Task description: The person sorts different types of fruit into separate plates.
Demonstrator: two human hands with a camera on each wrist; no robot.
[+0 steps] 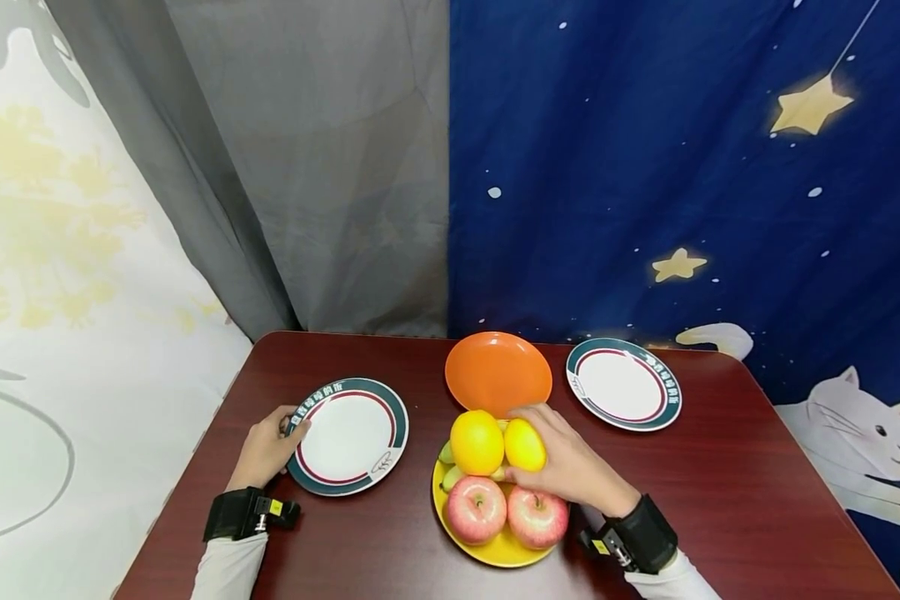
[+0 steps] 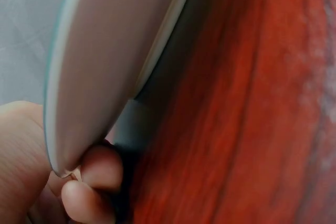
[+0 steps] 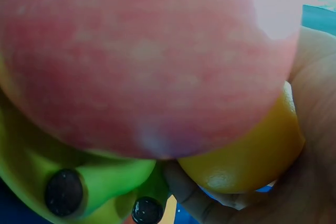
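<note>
Gripping from both sides, the hands each hold something in the head view, well apart from one another. The left hand (image 1: 262, 450) pinches the left edge of a green-rimmed plate (image 1: 347, 437), thumb over the rim and the other fingers beneath, on the left part of the tabletop (image 1: 375, 542). The right hand (image 1: 570, 465) curls around a lemon-yellow fruit (image 1: 525, 446) above a yellow plate (image 1: 504, 561). Just left of that fruit is a second yellow fruit (image 1: 477, 443); in front sit a left apple (image 1: 476, 510) and a right apple (image 1: 538, 517), with bananas (image 1: 451, 479) partly hidden. Only here do an orange plate (image 1: 498, 372) and a second green-rimmed plate (image 1: 621, 385) show whole, behind the fruit.

From the left wrist, the pale underside (image 2: 110, 51) of the plate appears, which the head view hides, with curled fingertips (image 2: 86, 202) under its rim; whether its base touches the tabletop I cannot tell.

From the right wrist, an apple fills much of the frame, the gripped fruit lies partly behind it, and two dark banana ends (image 3: 64, 192) come into sight.
</note>
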